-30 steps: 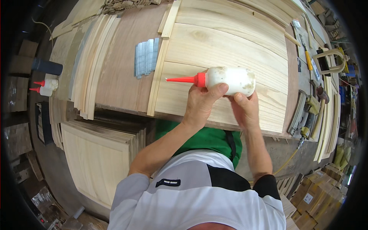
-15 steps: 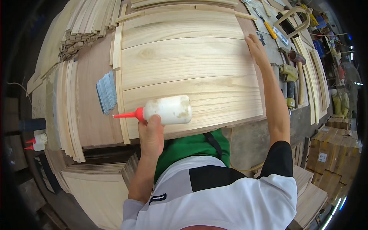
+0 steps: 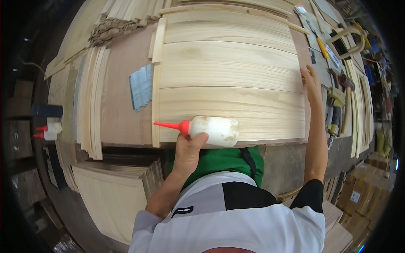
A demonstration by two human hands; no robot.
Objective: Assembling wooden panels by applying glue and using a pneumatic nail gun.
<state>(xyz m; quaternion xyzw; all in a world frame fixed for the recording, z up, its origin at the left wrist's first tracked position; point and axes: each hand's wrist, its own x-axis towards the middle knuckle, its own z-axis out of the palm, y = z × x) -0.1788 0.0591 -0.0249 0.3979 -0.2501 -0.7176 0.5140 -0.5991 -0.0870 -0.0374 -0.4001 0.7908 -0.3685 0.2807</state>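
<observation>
My left hand grips a white glue bottle with a red pointed nozzle. The nozzle tip points left, at the thin wooden strip along the left side of a wide pale wood panel. The bottle lies sideways over the panel's near edge. My right hand rests flat on the panel's right edge, fingers spread, holding nothing. The panel is made of several boards side by side on a brown workbench.
Grey strips of staples lie on the bench left of the panel. Stacks of thin slats line the left side. Two more glue bottles stand far left. Tools and a yellow-handled knife lie right. Finished panels stack below left.
My right hand let go of the glue bottle and reached out to the panel's right edge. My left hand kept the bottle and carried it leftward along the near edge.
</observation>
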